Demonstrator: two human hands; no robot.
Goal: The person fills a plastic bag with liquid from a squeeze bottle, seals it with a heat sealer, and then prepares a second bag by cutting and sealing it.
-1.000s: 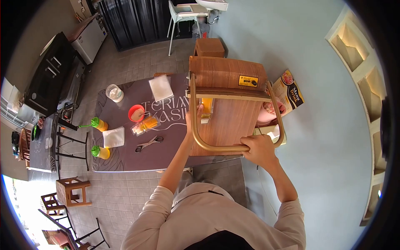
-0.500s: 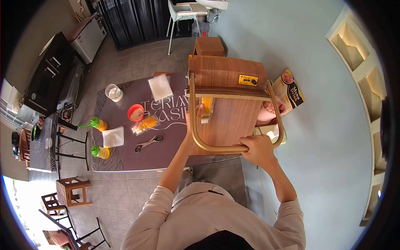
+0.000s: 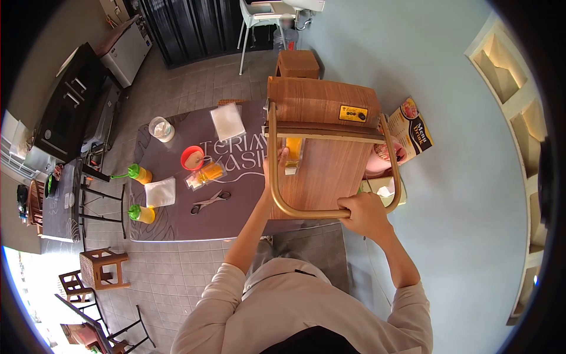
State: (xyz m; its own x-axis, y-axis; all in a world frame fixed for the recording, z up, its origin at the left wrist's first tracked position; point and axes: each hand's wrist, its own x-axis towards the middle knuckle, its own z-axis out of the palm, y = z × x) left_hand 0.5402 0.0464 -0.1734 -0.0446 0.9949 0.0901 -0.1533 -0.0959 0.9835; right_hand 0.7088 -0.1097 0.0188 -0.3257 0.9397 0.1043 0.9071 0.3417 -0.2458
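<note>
One red bowl (image 3: 183,154) of pale stuff, nine o'clock from the wooden machine (image 3: 312,97)! Right hand (image 3: 365,213) closed round its gold handle (image 3: 306,214); left hand (image 3: 278,167), grip unclear, at the orange-filled packet (image 3: 293,146) on the board (image 3: 330,171).

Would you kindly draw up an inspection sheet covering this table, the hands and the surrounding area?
Surface: dark brown table with white lettering, partly covered.
Job's things: brown wood-grain machine with gold tubular handle; clear packet with orange contents on its bed.
Clutter: round red bowl, black-handled metal scissors, two yellow bottles with green caps.
Hands: left hand at the packet; right hand gripping the handle.
Cables: thin cord hanging near the wall.
Surroundings: brown stool on tiled floor.
</note>
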